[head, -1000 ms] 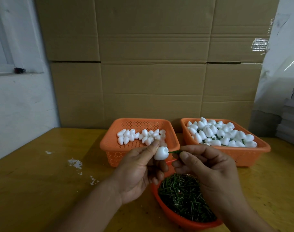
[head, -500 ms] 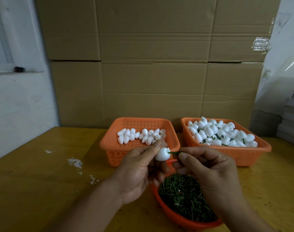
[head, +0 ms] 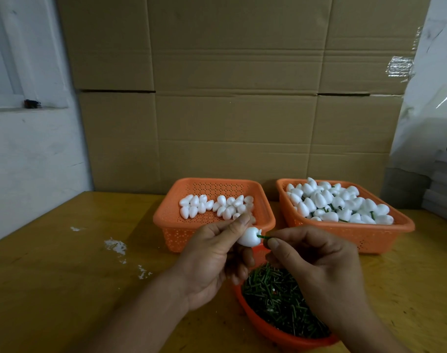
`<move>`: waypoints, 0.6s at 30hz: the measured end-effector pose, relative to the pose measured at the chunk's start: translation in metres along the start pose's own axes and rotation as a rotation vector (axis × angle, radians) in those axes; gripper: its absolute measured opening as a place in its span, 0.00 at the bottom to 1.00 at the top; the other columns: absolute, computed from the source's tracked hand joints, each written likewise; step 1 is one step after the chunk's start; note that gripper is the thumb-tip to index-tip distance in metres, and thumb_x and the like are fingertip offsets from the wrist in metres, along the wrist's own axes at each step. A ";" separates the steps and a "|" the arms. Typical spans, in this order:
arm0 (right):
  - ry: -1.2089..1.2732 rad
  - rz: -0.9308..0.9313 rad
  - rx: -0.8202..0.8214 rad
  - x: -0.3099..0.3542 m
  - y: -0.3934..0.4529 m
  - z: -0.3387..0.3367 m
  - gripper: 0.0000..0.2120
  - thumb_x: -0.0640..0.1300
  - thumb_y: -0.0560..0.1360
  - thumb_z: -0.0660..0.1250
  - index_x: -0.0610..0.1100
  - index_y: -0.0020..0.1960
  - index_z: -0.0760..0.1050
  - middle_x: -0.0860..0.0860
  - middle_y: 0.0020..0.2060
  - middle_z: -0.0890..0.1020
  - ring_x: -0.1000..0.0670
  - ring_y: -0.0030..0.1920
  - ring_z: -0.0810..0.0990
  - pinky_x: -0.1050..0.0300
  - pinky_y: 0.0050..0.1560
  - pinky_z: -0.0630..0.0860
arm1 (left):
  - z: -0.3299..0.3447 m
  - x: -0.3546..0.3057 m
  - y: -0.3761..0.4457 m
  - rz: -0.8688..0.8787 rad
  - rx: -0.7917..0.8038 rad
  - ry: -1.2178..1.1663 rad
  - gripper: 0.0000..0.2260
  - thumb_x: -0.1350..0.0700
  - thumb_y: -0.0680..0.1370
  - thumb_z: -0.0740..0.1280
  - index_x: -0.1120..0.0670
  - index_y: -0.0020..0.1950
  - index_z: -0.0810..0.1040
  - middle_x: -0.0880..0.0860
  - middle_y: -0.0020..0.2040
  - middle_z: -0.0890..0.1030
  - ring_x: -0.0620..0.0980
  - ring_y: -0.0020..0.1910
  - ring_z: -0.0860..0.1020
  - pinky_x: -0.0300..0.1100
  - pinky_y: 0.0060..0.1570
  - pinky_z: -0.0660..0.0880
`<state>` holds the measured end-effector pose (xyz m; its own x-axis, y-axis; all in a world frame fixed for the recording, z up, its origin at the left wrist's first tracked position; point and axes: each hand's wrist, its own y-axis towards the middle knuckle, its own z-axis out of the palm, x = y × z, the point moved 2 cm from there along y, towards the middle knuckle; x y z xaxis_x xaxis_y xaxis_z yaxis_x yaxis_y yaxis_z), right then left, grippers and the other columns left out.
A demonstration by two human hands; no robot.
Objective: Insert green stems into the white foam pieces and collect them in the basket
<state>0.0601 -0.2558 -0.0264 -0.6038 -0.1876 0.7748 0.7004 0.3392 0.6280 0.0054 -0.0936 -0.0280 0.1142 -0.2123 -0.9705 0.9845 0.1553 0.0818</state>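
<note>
My left hand [head: 214, 258] pinches a white foam piece [head: 247, 236] between thumb and fingers, above the near edge of the left basket. My right hand [head: 316, 261] pinches a thin green stem [head: 262, 236] whose tip is stuck into the foam piece. The left orange basket [head: 166, 217] holds several plain white foam pieces [head: 217, 206]. The right orange basket [head: 370, 238] is heaped with foam pieces that have green stems [head: 337, 203]. Below my hands an orange bowl [head: 265, 327] is full of loose green stems [head: 275, 299].
Everything stands on a yellow wooden table [head: 64, 289] with white crumbs [head: 115, 247] to the left. Large cardboard boxes [head: 230, 98] form a wall right behind the baskets. A stack of grey sheets [head: 444, 184] stands at the far right.
The stem shows a little more between my right fingertips and the foam piece. Both hands have stayed nearly in place.
</note>
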 end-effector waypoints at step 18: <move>-0.400 -0.226 0.016 -0.010 -0.003 0.000 0.06 0.42 0.72 0.75 0.53 0.43 0.84 0.57 0.30 0.81 0.58 0.26 0.77 0.70 0.27 0.69 | -0.002 0.004 0.003 0.108 0.005 0.046 0.14 0.45 0.71 0.71 0.55 0.45 0.86 0.53 0.33 0.78 0.46 0.29 0.73 0.36 0.28 0.68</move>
<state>0.0643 -0.2553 -0.0361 -0.8423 0.1112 0.5274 0.5303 0.3458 0.7741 0.0089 -0.0916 -0.0321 0.2132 -0.1504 -0.9654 0.9675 0.1702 0.1871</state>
